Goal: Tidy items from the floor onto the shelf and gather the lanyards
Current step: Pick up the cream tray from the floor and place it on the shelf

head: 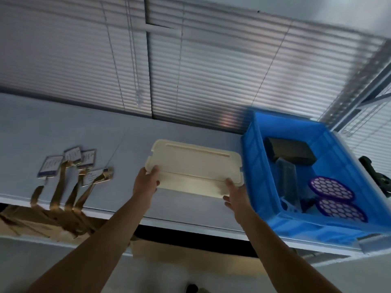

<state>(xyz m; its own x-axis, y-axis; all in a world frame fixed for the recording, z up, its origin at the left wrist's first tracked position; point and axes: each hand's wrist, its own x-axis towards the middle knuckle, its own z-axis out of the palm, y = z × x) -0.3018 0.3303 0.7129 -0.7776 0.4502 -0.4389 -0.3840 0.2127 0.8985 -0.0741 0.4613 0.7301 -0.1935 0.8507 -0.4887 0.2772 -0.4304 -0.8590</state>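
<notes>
A: Where does the cream tray (195, 168) lie?

B: On the shelf (118, 132), overhanging its front edge, beside the blue crate (257, 166); left hand (146, 182) and right hand (234, 193) grip its near corners, fingers closed.

A: Risk?

B: Early release probably tips it floorward. Lanyards (69, 176) dangle over the front-left edge.

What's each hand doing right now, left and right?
Left hand: closed on the near-left corner of the cream tray.
Right hand: closed on the tray's near-right corner.
</notes>
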